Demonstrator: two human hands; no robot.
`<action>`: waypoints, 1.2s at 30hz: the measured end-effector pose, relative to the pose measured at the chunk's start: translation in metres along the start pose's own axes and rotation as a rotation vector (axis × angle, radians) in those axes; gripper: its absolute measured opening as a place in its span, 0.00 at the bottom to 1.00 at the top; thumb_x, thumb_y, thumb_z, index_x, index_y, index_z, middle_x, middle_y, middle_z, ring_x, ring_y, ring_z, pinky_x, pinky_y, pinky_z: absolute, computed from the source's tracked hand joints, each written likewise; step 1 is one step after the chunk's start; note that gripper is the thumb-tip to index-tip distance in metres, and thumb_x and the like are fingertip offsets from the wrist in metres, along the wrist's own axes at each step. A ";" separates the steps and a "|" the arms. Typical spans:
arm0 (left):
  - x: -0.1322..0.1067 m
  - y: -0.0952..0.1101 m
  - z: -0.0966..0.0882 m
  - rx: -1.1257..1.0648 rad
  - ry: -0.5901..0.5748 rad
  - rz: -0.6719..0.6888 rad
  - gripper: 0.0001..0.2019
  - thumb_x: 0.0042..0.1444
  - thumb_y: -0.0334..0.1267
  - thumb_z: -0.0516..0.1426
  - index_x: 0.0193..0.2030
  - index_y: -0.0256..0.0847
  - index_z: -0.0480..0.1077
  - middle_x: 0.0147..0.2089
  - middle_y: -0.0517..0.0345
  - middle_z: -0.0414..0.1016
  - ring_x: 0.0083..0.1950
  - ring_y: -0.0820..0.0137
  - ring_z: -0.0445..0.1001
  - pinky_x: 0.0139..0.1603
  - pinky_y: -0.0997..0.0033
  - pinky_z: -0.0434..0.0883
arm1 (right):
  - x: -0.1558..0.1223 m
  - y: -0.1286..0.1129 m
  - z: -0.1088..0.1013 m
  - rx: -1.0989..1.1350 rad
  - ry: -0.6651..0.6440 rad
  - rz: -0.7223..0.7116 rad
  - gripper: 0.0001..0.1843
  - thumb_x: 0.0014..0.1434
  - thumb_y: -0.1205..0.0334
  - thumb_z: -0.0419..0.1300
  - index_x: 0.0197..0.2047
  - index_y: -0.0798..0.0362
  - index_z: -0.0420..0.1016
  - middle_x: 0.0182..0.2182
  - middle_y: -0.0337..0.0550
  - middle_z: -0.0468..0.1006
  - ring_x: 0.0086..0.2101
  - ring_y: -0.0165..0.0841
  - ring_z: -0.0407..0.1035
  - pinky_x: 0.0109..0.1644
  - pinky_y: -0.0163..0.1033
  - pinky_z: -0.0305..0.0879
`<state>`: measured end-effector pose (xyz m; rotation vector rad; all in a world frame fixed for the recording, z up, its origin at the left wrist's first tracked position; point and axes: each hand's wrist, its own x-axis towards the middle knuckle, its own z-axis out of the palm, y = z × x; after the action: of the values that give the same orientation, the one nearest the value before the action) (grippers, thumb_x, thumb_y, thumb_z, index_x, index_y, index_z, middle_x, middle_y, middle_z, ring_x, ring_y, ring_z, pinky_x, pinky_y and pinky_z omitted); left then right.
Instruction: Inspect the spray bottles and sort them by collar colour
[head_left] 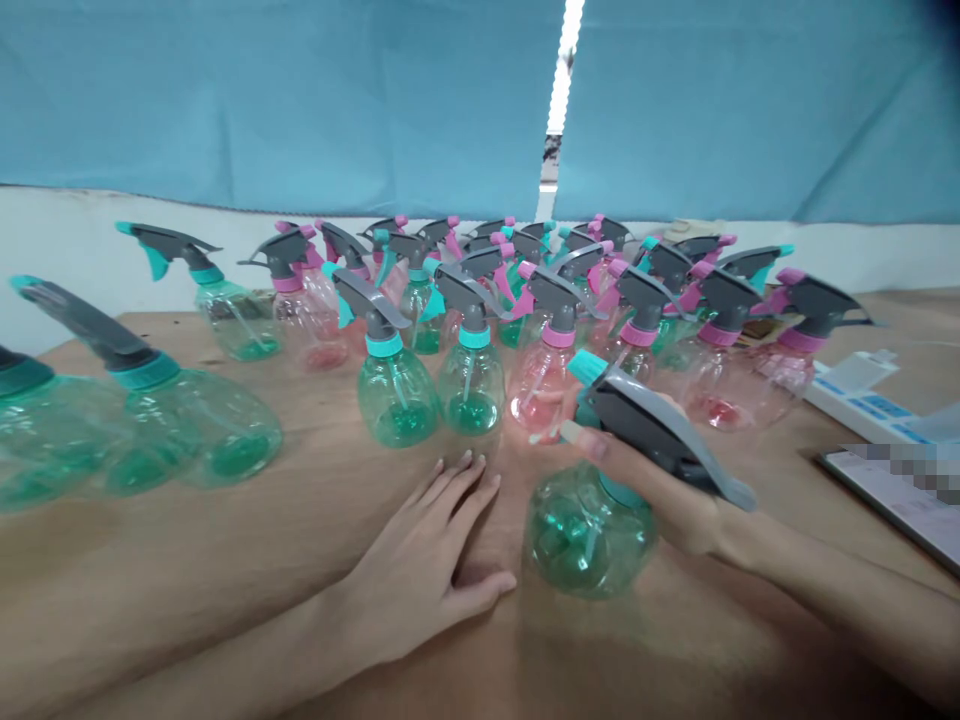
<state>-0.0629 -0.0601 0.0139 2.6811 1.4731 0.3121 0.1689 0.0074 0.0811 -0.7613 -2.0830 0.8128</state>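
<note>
Head view: right hand (664, 492) grips green spray bottle (589, 540); left hand (420, 572) flat, open; paper (892, 492) writing blurred.

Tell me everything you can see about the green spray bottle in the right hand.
The green spray bottle has a round, clear green plastic body, seemingly empty, with a tube inside, a teal collar, a grey trigger head and a teal nozzle. It appears to rest on the wooden table, nearest the camera. The right hand grips its neck and head; the left hand lies flat beside it.
</note>
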 end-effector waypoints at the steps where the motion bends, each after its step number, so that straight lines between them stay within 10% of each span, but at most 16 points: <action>1: 0.000 0.000 0.000 0.005 0.001 0.004 0.34 0.62 0.54 0.54 0.67 0.32 0.54 0.69 0.41 0.55 0.69 0.55 0.53 0.66 0.49 0.55 | 0.000 -0.001 -0.001 -0.016 -0.004 0.007 0.07 0.64 0.59 0.55 0.34 0.49 0.67 0.26 0.33 0.63 0.26 0.26 0.58 0.28 0.32 0.57; 11: 0.001 0.000 0.001 0.007 0.009 0.006 0.31 0.63 0.51 0.54 0.65 0.31 0.58 0.67 0.42 0.60 0.68 0.54 0.56 0.64 0.50 0.59 | 0.004 -0.008 0.002 0.130 -0.015 0.105 0.12 0.59 0.49 0.59 0.32 0.48 0.73 0.16 0.32 0.62 0.17 0.26 0.57 0.20 0.32 0.57; 19: -0.001 0.000 0.003 0.031 0.050 -0.055 0.30 0.61 0.50 0.55 0.65 0.33 0.59 0.67 0.40 0.59 0.66 0.51 0.58 0.62 0.48 0.61 | 0.004 -0.010 0.004 0.241 -0.122 0.196 0.13 0.60 0.51 0.58 0.43 0.44 0.79 0.39 0.39 0.83 0.46 0.40 0.75 0.55 0.49 0.69; 36: 0.000 0.000 0.002 0.033 0.036 -0.068 0.28 0.63 0.49 0.53 0.65 0.35 0.60 0.67 0.40 0.59 0.66 0.51 0.58 0.61 0.47 0.60 | 0.004 0.004 0.002 0.316 -0.097 0.137 0.12 0.63 0.60 0.58 0.49 0.45 0.76 0.41 0.40 0.81 0.48 0.36 0.74 0.56 0.45 0.68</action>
<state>-0.0624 -0.0600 0.0117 2.6572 1.5888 0.3360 0.1658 0.0124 0.0790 -0.7059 -1.9355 1.2426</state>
